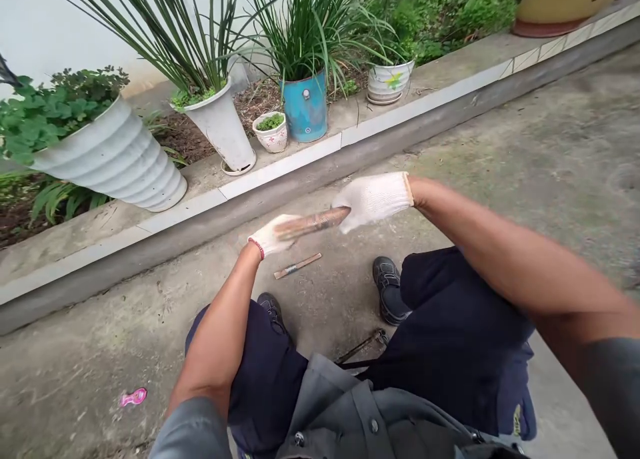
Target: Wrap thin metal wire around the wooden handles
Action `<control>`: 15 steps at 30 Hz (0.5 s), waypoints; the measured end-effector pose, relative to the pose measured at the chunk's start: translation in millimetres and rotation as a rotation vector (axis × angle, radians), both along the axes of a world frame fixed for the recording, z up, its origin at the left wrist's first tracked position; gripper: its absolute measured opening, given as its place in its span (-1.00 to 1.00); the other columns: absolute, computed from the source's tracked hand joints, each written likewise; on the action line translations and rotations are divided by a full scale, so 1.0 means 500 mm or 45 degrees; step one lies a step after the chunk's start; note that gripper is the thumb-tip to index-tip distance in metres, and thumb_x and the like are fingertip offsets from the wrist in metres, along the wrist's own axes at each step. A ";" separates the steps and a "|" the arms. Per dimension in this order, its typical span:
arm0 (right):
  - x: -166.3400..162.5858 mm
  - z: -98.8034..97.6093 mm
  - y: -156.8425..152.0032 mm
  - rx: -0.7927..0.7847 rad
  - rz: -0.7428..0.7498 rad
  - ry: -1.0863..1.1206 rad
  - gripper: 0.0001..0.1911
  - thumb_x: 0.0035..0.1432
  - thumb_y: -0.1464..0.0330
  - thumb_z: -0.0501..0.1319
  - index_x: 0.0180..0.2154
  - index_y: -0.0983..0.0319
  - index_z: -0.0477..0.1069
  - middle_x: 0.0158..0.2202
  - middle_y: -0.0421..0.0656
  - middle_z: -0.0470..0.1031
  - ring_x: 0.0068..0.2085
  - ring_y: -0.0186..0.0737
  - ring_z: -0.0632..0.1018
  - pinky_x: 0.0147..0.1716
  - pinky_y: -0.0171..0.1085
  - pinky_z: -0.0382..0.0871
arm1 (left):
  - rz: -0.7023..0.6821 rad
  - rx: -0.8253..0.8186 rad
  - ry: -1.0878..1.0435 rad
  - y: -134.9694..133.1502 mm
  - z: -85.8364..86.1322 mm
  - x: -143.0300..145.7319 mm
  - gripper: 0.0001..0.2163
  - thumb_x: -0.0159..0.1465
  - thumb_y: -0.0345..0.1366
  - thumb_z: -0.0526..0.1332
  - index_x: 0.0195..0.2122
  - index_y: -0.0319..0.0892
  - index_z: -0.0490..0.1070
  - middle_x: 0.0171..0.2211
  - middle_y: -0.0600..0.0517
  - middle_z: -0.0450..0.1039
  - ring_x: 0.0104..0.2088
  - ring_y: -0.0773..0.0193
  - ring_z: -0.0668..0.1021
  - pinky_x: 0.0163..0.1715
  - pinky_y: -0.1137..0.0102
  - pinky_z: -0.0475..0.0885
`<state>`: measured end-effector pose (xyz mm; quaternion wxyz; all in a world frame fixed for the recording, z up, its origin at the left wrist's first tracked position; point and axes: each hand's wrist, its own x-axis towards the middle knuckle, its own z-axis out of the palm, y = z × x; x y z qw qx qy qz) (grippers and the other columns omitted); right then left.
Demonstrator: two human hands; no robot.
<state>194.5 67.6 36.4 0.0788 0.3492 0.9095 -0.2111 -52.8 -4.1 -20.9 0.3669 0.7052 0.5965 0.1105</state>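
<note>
Both my hands wear white knit gloves and are raised above my knees. My left hand (269,236) is closed round one end of a brown, rusty, rod-like tool (316,222), which is blurred by motion. My right hand (373,198) is closed on the tool's other, tapered end. Below the hands a second thin rusty metal piece (297,266) lies on the concrete ground between my two black shoes (387,287). I am squatting in dark trousers.
A raised tiled kerb (280,169) runs across in front, bearing white pots (117,156), a blue pot (306,106) and a small white bowl of greens (271,132). A pink object (133,398) lies at lower left. A dark metal tool (363,346) lies between my legs.
</note>
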 end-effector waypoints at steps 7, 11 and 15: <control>-0.022 -0.062 0.043 0.281 -0.419 -0.064 -0.60 0.09 0.10 0.32 -0.12 0.22 0.58 -0.31 0.06 0.57 -0.25 0.04 0.56 -0.26 -0.09 0.34 | -0.066 -0.088 -0.041 -0.029 0.000 0.045 -0.58 0.41 0.10 0.07 -0.31 -0.12 0.51 -0.53 0.12 0.41 -0.56 0.32 0.42 -0.49 0.39 0.28; -0.020 -0.106 0.038 0.385 -0.368 -0.382 -0.67 0.10 0.40 0.29 -0.08 0.35 0.60 -0.17 0.23 0.60 -0.11 0.13 0.58 -0.18 -0.01 0.29 | -0.007 -0.082 -0.023 -0.040 0.011 0.042 -0.63 0.40 0.02 0.12 -0.30 -0.13 0.56 -0.54 0.13 0.39 -0.55 0.32 0.38 -0.52 0.38 0.26; 0.011 -0.135 0.002 0.186 -0.252 -0.480 -0.80 0.08 0.47 0.30 -0.26 0.46 0.62 -0.26 0.21 0.61 -0.15 -0.05 0.59 -0.19 -0.11 0.23 | 0.069 -0.030 -0.010 -0.055 0.025 0.032 -0.71 0.35 -0.06 0.21 -0.25 -0.16 0.61 -0.56 0.13 0.39 -0.56 0.33 0.38 -0.49 0.38 0.28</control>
